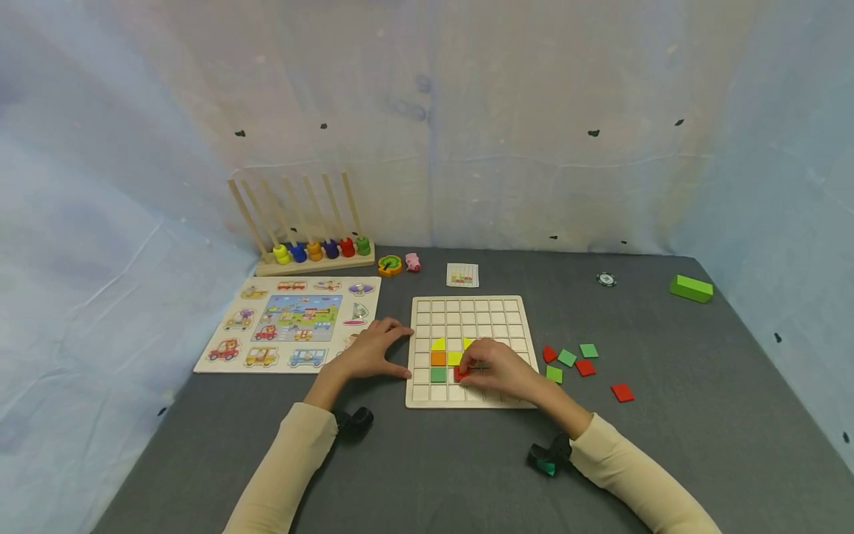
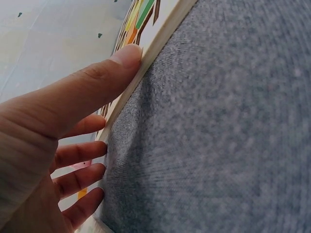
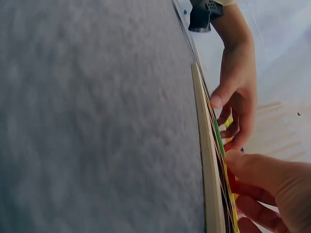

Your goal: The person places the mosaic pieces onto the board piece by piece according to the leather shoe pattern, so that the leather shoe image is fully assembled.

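A wooden grid board (image 1: pixel 494 305) lies on the dark table. My left hand (image 1: pixel 373 352) rests at its left edge; in the left wrist view the thumb (image 2: pixel 129 56) touches the rim and the other fingers are loosely spread. Over the lower middle of the grid, my right hand (image 1: pixel 500 367) pinches a red square tile (image 1: pixel 459 375), partly hidden by the fingers. Beside it on the board sit a green tile (image 1: pixel 438 375), an orange tile (image 1: pixel 438 359) and several yellow tiles (image 1: pixel 454 359). The right wrist view shows the red tile (image 3: pixel 231 180) close to the board surface.
Loose red and green tiles (image 1: pixel 585 368) lie right of the board. Behind it is a small pattern card (image 1: pixel 462 275). A vehicle puzzle (image 1: pixel 256 319) and a peg stacker (image 1: pixel 313 263) stand left. Farther right are a poker chip (image 1: pixel 606 279) and a green block (image 1: pixel 691 289).
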Demonstrator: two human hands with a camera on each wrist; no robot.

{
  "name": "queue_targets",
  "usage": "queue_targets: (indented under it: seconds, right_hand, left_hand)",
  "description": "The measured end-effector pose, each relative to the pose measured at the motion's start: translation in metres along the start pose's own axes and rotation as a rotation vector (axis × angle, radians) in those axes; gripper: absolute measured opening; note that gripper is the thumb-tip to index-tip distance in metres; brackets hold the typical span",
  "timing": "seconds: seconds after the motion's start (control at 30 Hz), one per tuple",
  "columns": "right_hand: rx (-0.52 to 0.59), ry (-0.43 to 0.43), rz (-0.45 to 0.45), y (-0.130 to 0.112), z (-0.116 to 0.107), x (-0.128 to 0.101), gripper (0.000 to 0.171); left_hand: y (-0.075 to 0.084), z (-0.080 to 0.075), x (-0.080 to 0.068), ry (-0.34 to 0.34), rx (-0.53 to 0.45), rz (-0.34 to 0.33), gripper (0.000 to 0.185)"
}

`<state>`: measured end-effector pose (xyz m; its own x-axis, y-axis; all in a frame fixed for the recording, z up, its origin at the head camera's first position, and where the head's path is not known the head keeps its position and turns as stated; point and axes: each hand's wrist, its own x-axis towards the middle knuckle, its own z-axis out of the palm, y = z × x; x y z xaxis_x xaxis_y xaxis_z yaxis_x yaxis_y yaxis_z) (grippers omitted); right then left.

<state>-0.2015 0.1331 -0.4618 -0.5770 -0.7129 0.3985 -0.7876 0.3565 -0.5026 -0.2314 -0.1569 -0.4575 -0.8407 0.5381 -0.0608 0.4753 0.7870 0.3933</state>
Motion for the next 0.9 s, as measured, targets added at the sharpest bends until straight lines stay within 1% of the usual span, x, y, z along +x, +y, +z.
queue_targets:
  seconds: [0.1, 0.17, 0.33, 0.5, 0.7, 0.9]
  right_hand:
    - [-0.02, 0.018, -0.033, -0.0007, 0.0041, 0.0002, 0.015]
    - [-0.028, 0.021, -0.04, -0.0007, 0.0055, -0.0001, 0.014]
    - [-0.056, 0.005, -0.028, -0.0005, 0.0056, -0.0007, 0.012]
    - [-0.067, -0.012, -0.042, -0.0001, 0.0037, -0.0005, 0.008]
    - [-0.055, -0.007, -0.05, -0.0002, 0.0053, 0.0016, 0.006]
    - [-0.081, -0.018, -0.048, -0.0024, 0.0084, 0.004, 0.006]
  left_hand:
    - [-0.0005, 0.0, 0.0001, -0.001, 0.005, -0.001, 0.079]
    - [-0.0008, 0.0, 0.0001, -0.001, 0.007, -0.001, 0.079]
    - [-0.0001, -0.0003, -0.0001, -0.001, 0.005, -0.003, 0.079]
    - [0.0006, -0.0006, -0.0006, -0.006, 0.0, -0.002, 0.079]
    - [0.0015, -0.0014, -0.0011, -0.006, -0.003, -0.001, 0.079]
    - [0.0009, -0.0009, -0.0007, -0.002, -0.003, 0.004, 0.079]
